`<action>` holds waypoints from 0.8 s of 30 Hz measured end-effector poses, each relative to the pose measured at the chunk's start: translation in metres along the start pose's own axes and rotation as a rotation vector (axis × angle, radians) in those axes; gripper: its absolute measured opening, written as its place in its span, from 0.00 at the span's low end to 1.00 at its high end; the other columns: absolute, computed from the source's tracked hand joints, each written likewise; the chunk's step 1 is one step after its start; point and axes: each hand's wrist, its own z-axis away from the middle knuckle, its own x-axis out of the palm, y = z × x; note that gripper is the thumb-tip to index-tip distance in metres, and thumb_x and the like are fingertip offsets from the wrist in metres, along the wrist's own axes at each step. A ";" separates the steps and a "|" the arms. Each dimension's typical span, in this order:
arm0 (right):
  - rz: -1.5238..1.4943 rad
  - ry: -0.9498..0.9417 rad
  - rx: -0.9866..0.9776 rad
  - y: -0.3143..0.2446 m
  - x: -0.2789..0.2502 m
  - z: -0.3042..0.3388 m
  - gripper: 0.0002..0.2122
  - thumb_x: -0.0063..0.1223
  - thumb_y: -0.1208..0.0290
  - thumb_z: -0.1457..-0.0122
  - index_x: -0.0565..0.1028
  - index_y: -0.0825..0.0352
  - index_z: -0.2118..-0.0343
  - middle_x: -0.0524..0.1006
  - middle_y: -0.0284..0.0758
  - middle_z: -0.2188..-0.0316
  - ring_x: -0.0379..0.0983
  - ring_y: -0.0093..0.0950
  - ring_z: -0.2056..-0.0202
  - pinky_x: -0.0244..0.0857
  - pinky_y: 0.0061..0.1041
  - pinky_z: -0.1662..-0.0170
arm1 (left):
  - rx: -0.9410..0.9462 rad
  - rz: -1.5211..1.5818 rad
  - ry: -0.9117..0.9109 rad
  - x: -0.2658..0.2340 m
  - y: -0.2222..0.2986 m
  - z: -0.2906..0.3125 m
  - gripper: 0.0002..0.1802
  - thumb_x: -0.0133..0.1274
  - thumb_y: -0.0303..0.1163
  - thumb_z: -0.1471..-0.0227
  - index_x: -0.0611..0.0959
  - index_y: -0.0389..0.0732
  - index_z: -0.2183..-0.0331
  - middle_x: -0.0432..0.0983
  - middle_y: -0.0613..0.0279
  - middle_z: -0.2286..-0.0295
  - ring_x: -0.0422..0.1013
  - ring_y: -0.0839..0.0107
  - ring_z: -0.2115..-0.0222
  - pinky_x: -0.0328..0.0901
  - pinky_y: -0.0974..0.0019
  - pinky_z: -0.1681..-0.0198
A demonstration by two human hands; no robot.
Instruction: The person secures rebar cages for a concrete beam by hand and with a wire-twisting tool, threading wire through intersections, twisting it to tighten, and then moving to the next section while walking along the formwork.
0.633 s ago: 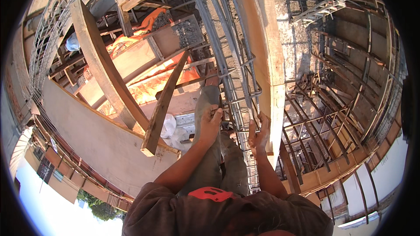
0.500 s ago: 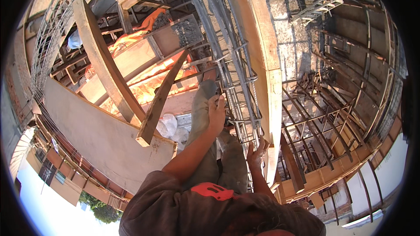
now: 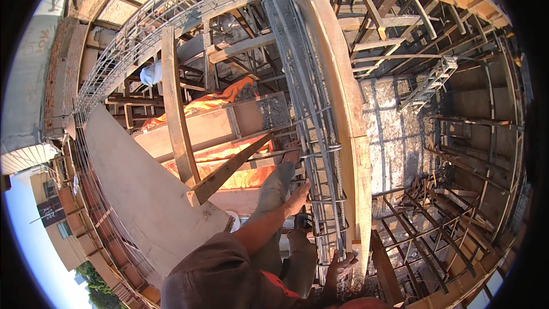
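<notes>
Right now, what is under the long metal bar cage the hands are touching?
Under the long grey steel rebar cage a lower floor shows: stacked rebar frames and a pale concrete wall. The long wooden form board beside it hides what lies directly below.

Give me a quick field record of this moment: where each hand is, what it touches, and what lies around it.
Setting: construction site seen from above, timber formwork and steel bars
Left hand: resting on the long grey steel rebar cage, fingers on a tie; grip unclear
Right hand: lower down, fingers curled at the cage's near end
Beside cage: long pale curved wooden plank, on its right
Left of cage: slanted brown timber brace, orange sheet
Below right: grey concrete floor
</notes>
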 end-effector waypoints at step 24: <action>-0.490 -0.438 -0.126 0.037 0.045 0.015 0.23 0.49 0.57 0.37 0.67 0.70 0.84 0.66 0.43 0.90 0.63 0.39 0.87 0.53 0.40 0.80 | 1.049 -0.950 -0.151 -0.044 -0.063 -0.044 0.36 0.40 0.53 0.34 0.55 0.43 0.34 0.62 0.59 0.43 0.63 0.60 0.47 0.61 0.58 0.41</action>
